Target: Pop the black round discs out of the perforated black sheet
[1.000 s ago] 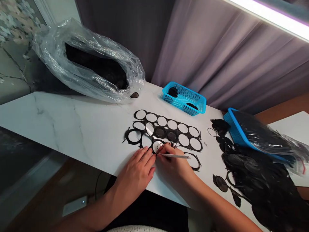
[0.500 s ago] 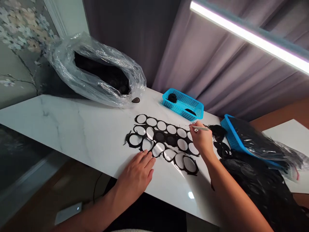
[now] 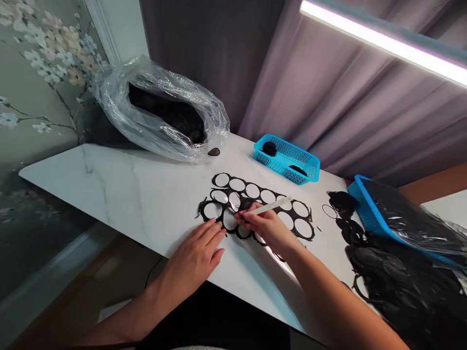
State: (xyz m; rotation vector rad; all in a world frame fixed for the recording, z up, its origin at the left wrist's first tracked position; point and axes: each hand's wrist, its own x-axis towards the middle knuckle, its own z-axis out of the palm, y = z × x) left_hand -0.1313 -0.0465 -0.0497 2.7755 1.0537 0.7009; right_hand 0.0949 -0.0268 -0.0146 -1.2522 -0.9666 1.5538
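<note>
Black sheet strips (image 3: 249,203) with rows of large round cut-outs lie on the white marbled table, and some discs still fill their holes near the middle. My left hand (image 3: 199,250) rests palm down with fingers stretched, its fingertips at the front left edge of the strips. In my right hand (image 3: 273,229) is a slim white pen-like tool (image 3: 273,205), held in a pinch and slanting up to the right. Its working end is hidden by the fingers, low over the middle of the strips.
Behind the strips stands a blue basket (image 3: 280,171) with black pieces inside. A clear plastic bag (image 3: 215,114) of dark material sits at the back left. Black scraps (image 3: 408,277) pile up at right, beside a second blue basket (image 3: 368,199) holding a black bag.
My right hand has moved left with the white tool, from the strips' right end to their middle. My left hand stays flat at the front edge. The view has shifted slightly.
</note>
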